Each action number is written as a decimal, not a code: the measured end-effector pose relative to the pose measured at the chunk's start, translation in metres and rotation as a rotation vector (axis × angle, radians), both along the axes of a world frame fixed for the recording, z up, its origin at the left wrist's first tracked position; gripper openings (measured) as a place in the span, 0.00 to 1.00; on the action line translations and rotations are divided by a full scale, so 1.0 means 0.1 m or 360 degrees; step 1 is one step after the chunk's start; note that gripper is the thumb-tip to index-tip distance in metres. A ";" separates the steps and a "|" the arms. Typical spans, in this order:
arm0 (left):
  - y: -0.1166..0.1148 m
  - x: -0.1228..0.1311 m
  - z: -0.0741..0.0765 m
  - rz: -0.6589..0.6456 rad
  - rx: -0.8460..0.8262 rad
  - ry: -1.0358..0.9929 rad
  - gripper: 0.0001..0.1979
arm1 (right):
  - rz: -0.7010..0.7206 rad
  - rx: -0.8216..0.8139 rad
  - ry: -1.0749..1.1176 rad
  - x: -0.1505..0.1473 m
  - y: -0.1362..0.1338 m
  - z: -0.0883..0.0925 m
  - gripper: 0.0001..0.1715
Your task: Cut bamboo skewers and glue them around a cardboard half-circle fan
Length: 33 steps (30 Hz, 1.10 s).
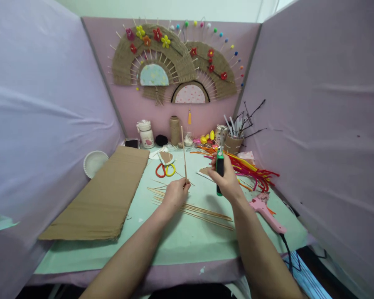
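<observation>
- The dish (95, 164) sits at the table's far left edge, beside the cardboard (104, 199); a shove on the board could push it off.
- The scissors (165, 170) lie near the left hand, their red and yellow handles facing the person; a careless sweep of the wrist might knock them.
- The left hand (175, 194) pinches the stick (184, 155) near its lower end, holding it nearly upright. With so short a hold, the tall free part could swing or snap if bumped.
- The loose sticks (205, 211) lie under and to the right of that hand; a dragging forearm would probably scatter or roll them.
- The tool (220, 170) stands head up in the right hand (227, 178), fingers wrapped around its green and black handle, apart from the stick. I cannot tell whether its head is open. Brought in badly aligned, it could slip and catch the left fingertips.
- The pipe cleaners (257, 170) spread beyond the right wrist and could snag on it.
- The glue gun (268, 212) lies beside the right forearm; if hot, it could burn, and a tug on its cord (288, 251) might drag it off.
</observation>
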<state>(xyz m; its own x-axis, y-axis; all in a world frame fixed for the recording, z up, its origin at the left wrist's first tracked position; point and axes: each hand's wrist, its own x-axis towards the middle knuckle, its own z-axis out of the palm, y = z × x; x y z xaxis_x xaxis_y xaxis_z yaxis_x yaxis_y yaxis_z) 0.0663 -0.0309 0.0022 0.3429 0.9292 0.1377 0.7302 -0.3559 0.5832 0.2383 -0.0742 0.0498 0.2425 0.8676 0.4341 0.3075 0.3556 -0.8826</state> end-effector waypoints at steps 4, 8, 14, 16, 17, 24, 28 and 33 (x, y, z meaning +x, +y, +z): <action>0.00 -0.01 0.00 -0.0008 0.0013 -0.0002 0.07 | 0.0019 -0.0342 -0.0916 0.10 -0.29 0.24 0.27; 0.01 -0.01 -0.02 0.0004 -0.0001 -0.0004 0.08 | -0.0026 -0.0564 -0.1434 0.14 -0.44 0.40 0.28; 0.00 0.01 -0.03 0.0047 -0.0003 0.0022 0.08 | 0.0076 -0.0590 -0.1734 0.15 -0.47 0.44 0.37; 0.00 0.02 -0.04 0.0046 0.0011 0.0000 0.08 | 0.0083 -0.0586 -0.1768 0.13 -0.48 0.45 0.38; 0.00 0.02 -0.04 0.0045 0.0020 -0.0016 0.08 | 0.0075 -0.0592 -0.1779 0.12 -0.48 0.47 0.37; -0.01 0.04 -0.07 0.0030 -0.0005 -0.0082 0.08 | 0.0097 -0.0641 -0.1898 0.03 -0.48 0.59 0.28; -0.02 0.04 -0.05 0.0016 -0.0019 -0.0101 0.08 | 0.0101 -0.0637 -0.1988 -0.02 -0.45 0.63 0.22; -0.03 0.04 -0.06 -0.0049 0.0056 -0.0079 0.09 | 0.0103 -0.0668 -0.2053 -0.07 -0.43 0.66 0.19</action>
